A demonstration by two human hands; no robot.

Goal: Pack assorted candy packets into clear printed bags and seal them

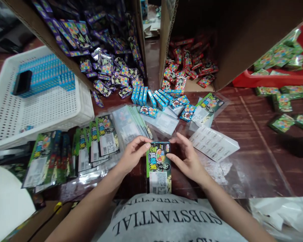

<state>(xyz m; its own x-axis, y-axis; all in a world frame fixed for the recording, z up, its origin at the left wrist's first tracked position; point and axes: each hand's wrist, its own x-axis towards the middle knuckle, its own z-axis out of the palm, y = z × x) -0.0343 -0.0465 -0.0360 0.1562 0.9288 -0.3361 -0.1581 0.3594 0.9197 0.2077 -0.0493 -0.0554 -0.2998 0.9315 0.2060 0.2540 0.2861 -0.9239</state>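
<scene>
In front of my body I hold a printed candy packet (158,168) upright by its top corners. It is black and green, with large yellow lettering and a pale label low down; a thin blue edge shows along its top. My left hand (135,151) pinches the upper left corner between thumb and fingers. On the other side, my right hand (187,158) grips the right edge, thumb on the front and fingers at the top corner. Just beyond lie small blue candy boxes (148,111) and clear plastic sleeves (161,121).
Printed packets (107,136) lie in overlapping rows at left, beside a white perforated basket (78,104) holding blue boxes and a phone (22,82). Cardboard cartons with purple packs (107,67) and red packs (181,64) stand behind. A sticker sheet (213,143) and green boxes (282,122) are at right.
</scene>
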